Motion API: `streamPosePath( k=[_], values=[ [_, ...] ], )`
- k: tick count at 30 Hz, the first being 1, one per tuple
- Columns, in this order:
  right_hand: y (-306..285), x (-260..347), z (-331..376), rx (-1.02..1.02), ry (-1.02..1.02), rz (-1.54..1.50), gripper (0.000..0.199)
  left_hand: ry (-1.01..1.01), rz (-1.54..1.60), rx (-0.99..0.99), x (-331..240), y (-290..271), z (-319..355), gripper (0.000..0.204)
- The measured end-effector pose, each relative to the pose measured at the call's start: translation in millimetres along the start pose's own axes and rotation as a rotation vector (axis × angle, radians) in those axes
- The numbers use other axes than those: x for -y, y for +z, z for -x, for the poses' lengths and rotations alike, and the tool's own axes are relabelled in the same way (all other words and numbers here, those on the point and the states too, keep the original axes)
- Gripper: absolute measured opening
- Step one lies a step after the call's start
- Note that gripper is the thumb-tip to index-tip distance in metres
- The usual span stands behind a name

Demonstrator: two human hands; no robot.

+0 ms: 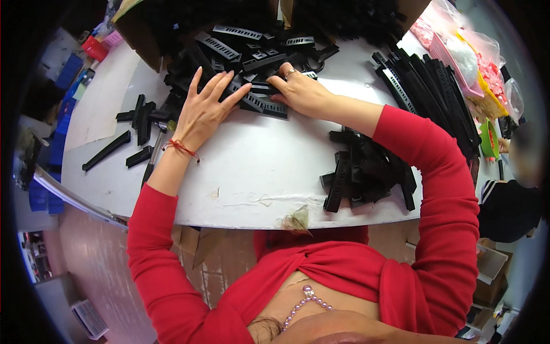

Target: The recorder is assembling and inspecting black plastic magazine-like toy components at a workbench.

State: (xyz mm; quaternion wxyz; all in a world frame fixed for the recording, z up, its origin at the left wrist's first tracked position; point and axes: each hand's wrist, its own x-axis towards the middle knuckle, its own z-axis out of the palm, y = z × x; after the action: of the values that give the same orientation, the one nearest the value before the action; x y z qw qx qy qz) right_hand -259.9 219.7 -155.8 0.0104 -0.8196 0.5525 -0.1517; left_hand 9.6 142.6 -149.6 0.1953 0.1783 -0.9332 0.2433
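My left hand (207,109), fingers spread, rests on the near edge of a heap of black plastic parts (260,60). Its fingertips touch a black slotted plastic strip (252,102) lying at the heap's front. At the strip's right end is my right hand (306,94), a ring on one finger. Its thumb and fingers are bent in around the strip's end, and the parts partly hide the fingertips. A hammer (154,150) lies beside my left wrist, its handle toward the table's front edge.
Several loose black pieces (137,117) lie at the left. Another black pile (366,172) sits under my right forearm. Long black strips (427,86) are stacked at the right, near a pink basket (452,69) and a green bowl (488,139). A cardboard box (137,34) stands behind the heap.
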Motion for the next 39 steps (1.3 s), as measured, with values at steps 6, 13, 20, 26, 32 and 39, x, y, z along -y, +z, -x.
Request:
streamPosePath(
  k=[6, 13, 20, 26, 32, 39],
  values=[
    [9, 3, -24, -0.017, -0.034, 0.173, 0.051, -0.036, 0.004, -0.026, 22, 10, 4, 0.065],
    [-8, -1, -15, -0.139, -0.231, 0.484, 0.077, 0.033, 0.117, 0.016, 15, -17, 10, 0.066],
    [-115, 36, 75, -0.166, -0.266, 0.140, 0.077, -0.379, 0.379, -0.424, 86, -53, -46, 0.025],
    [-152, 32, 200, -0.521, 0.008, 0.233, 0.048, -0.753, 0.154, 0.223, 236, 33, -51, 0.043],
    [-136, 28, 298, -0.580, 0.620, 0.299, 0.052, -0.837, 0.195, 0.798, 256, 120, -96, 0.100],
    [-112, 22, 302, -0.542, 0.687, 0.266, 0.051, -1.046, 0.264, 0.672, 288, 163, -56, 0.115]
  ],
)
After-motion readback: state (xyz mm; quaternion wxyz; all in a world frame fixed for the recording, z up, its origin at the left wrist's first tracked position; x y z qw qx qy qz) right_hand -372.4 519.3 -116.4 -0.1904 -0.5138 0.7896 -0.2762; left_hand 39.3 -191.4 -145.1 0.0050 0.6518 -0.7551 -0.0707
